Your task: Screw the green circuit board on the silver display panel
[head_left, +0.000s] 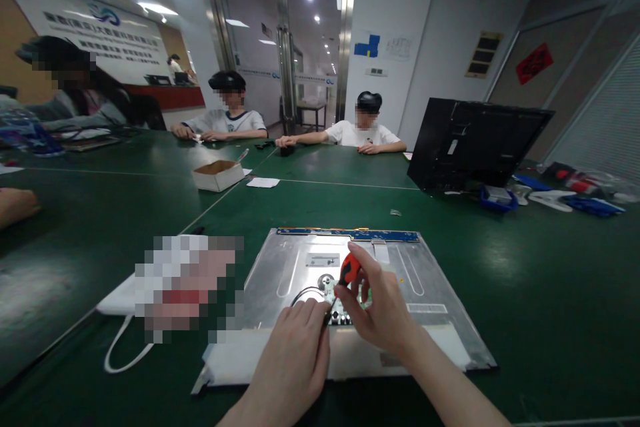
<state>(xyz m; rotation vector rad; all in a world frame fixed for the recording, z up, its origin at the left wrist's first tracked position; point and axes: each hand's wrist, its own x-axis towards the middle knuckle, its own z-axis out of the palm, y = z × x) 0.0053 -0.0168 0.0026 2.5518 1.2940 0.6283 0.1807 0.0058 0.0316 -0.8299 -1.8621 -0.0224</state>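
Note:
A flat metal display panel lies on the table in front of me, with a small green circuit board at its middle. My right hand is closed around the red and black handle of a screwdriver, tilted with its shaft pointing down-left at the board. My left hand rests over the board's left side, fingers curled and close together by the screwdriver's tip; whatever they pinch is hidden. A black cable loops beside it. Along the panel's far edge runs a blue circuit strip.
Left of the panel is a white pouch with a strap, partly pixelated. Further off stand an open cardboard box and a black monitor housing. Tools and bags lie at right. Several people sit around the green table.

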